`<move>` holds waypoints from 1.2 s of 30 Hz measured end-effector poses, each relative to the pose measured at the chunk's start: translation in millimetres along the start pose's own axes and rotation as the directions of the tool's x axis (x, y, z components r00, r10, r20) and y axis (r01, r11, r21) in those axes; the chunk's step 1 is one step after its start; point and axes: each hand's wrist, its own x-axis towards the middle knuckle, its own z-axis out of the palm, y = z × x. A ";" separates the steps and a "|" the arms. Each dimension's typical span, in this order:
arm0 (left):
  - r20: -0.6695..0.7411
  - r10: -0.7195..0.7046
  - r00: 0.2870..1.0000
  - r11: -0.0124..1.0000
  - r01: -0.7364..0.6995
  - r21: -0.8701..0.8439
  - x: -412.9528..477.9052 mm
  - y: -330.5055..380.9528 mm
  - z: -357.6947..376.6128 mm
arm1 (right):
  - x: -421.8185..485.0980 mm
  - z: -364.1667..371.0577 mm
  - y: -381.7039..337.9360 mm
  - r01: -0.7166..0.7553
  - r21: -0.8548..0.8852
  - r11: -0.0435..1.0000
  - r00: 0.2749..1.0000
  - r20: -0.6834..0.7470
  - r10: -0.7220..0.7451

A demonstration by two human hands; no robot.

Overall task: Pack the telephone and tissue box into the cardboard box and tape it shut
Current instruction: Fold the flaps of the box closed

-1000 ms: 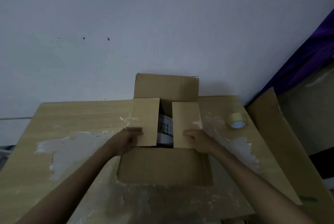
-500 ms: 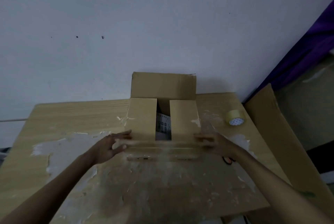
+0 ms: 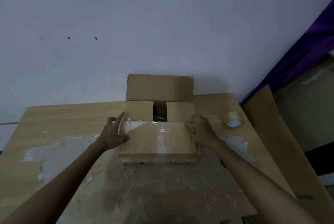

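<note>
The cardboard box (image 3: 159, 139) stands on the table's middle, against the wall. Its two side flaps lie folded inward, the near flap is folded down over them, and the far flap (image 3: 160, 87) stands upright. Through the gap between the side flaps a bit of a white item (image 3: 159, 118) shows; I cannot tell what it is. My left hand (image 3: 113, 133) presses on the near flap's left end with fingers spread. My right hand (image 3: 202, 129) presses on its right end. A roll of tape (image 3: 233, 120) lies on the table to the right of the box.
The wooden table (image 3: 72, 120) has patches of worn, peeling surface. A large sheet of cardboard (image 3: 274, 133) leans at the table's right edge. Purple cloth (image 3: 307, 39) hangs at the right. A plain wall stands right behind the box.
The near flap, hanging down in front a second ago, has been swung up and folded over the two side flaps. Both hands moved from the side flaps to the near flap's ends.
</note>
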 end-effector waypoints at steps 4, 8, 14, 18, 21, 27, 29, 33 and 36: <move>0.040 0.077 0.996 0.971 -0.084 0.222 26.3 15.1 -9.9 | 10.4 2.9 1.8 0.033 -0.130 0.991 0.998 0.061 -0.025; 0.047 0.140 0.989 0.943 -0.148 0.297 64.0 49.2 -24.4 | 18.8 3.4 6.6 0.049 -0.097 0.994 0.999 0.024 -0.047; 0.062 0.212 0.975 0.884 -0.218 0.414 135.3 94.7 -46.8 | 41.6 0.1 13.9 -0.029 0.100 0.995 0.999 0.020 0.028; 0.100 0.181 0.978 0.850 -0.207 0.484 178.5 107.0 -52.8 | 55.0 -5.6 14.8 -0.062 0.185 0.981 0.994 0.100 0.044; 0.128 0.132 0.983 0.855 -0.178 0.487 197.2 102.8 -52.9 | 58.0 -3.1 18.5 -0.031 0.089 0.996 0.999 0.044 0.027; -0.048 0.233 0.971 0.831 -0.173 0.529 190.8 110.2 -54.2 | 60.4 -2.1 21.1 0.029 -0.080 0.996 0.999 -0.039 -0.032; -0.172 0.380 0.909 0.798 -0.228 0.558 172.7 105.1 -53.5 | 57.3 -4.4 17.4 0.023 -0.150 0.988 0.979 -0.198 -0.053; -0.234 0.570 0.788 0.736 -0.364 0.570 116.2 79.7 -40.0 | 49.8 -11.2 0.2 0.065 -0.329 0.942 0.902 -0.384 -0.196; -0.238 0.590 0.772 0.761 -0.433 0.483 79.9 54.1 -20.2 | 50.2 -7.9 0.6 0.109 -0.448 0.888 0.897 -0.340 -0.281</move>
